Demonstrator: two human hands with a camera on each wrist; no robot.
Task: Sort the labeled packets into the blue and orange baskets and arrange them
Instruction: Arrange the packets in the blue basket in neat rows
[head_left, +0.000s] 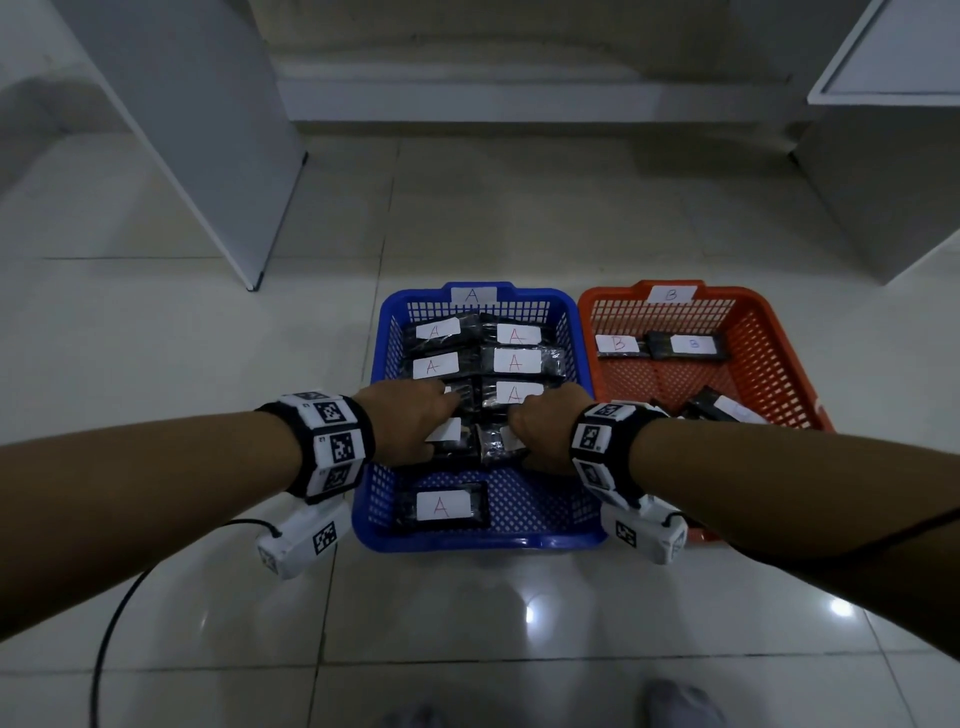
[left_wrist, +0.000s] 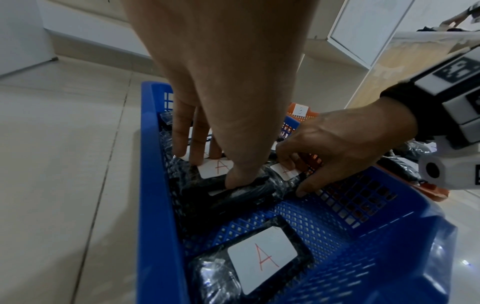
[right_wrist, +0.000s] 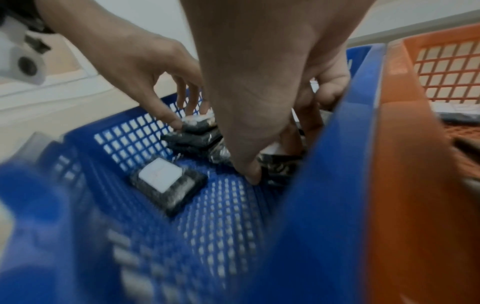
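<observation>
The blue basket (head_left: 467, 543) marked A stands on the floor, with the orange basket (head_left: 779, 332) marked B right beside it. Rows of black packets with white A labels (head_left: 514, 361) fill the far half of the blue basket. My left hand (head_left: 415, 415) pinches one A packet (left_wrist: 202, 185), fingers on its label and thumb on its near edge. Next to it, my right hand (head_left: 545, 431) holds the neighbouring A packet (left_wrist: 283, 174) the same way. A lone A packet (head_left: 441, 505) lies flat by the front wall. Three B packets (head_left: 693, 345) lie in the orange basket.
A white cabinet panel (head_left: 208, 156) stands to the far left and white furniture (head_left: 883, 182) to the far right. A black cable (head_left: 114, 623) runs over the glossy tile floor at the left. My feet (head_left: 680, 701) show at the bottom edge.
</observation>
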